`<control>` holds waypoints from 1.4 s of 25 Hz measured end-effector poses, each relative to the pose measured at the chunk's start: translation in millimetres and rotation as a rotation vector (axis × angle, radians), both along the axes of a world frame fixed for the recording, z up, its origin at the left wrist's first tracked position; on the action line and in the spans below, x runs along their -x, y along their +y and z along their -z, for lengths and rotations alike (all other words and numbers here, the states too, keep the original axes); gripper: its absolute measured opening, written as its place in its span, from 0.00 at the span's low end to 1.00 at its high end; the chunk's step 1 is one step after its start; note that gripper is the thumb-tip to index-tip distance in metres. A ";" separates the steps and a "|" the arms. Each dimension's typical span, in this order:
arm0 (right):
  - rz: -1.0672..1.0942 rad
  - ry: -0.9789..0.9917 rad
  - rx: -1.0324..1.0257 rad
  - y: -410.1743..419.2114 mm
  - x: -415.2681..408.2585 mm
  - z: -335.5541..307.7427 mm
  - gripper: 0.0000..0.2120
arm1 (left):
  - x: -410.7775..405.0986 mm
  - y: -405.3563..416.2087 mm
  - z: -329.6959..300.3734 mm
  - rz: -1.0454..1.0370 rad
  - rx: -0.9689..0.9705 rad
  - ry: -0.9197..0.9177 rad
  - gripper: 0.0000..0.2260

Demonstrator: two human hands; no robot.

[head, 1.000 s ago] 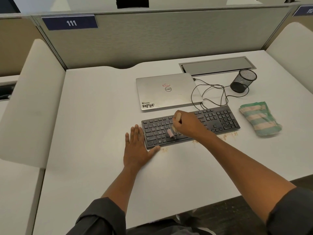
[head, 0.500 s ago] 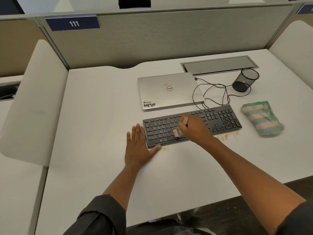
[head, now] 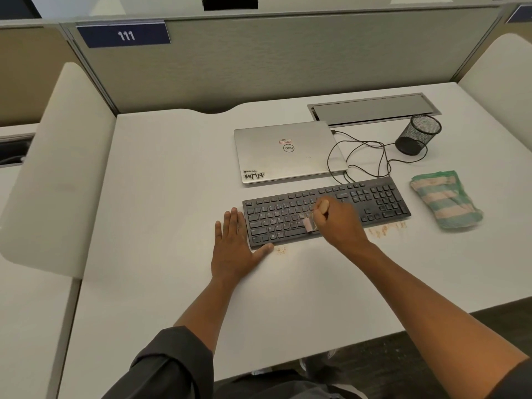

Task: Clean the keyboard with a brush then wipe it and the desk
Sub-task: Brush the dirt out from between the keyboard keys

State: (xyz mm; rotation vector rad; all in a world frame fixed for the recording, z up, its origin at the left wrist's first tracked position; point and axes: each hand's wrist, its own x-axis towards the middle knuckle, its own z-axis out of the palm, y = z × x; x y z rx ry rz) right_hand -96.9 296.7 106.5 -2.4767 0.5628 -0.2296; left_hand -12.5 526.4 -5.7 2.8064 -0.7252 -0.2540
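Crumbs (head: 385, 228) scatter along the white desk (head: 172, 197) as the right hand (head: 336, 223) grips a small wooden-handled brush (head: 312, 218) on the flat black keyboard (head: 374, 200); the left hand (head: 233, 249) lies flat, bracing its end. Brisk strokes could flick debris toward the silver laptop (head: 288, 151).

Open desk to the left and front, crowded to the right

Bare white desk (head: 161, 197) lies left and front of the keyboard (head: 374, 200); behind it sits the closed laptop (head: 288, 152), with looping cable (head: 359, 156), mesh cup (head: 417, 135) and folded cloth (head: 446, 200) rightward (crumbs (head: 385, 228) along the front edge).
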 end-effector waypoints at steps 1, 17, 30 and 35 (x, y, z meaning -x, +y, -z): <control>-0.008 -0.009 -0.041 2.0 -1.2 -3.5 0.06 | 0.1 -0.3 0.1 -0.002 0.002 -0.004 0.53; -0.029 -0.001 -0.219 -11.3 -22.8 -26.2 0.04 | -0.3 -0.6 0.1 -0.001 0.008 -0.010 0.53; -0.078 0.139 -0.073 -5.1 -20.8 -12.2 0.05 | 0.4 -0.4 -0.2 -0.002 0.004 -0.012 0.53; 0.026 0.085 -0.045 -22.5 -19.8 -14.3 0.04 | -0.3 -0.5 0.0 0.001 0.008 -0.009 0.53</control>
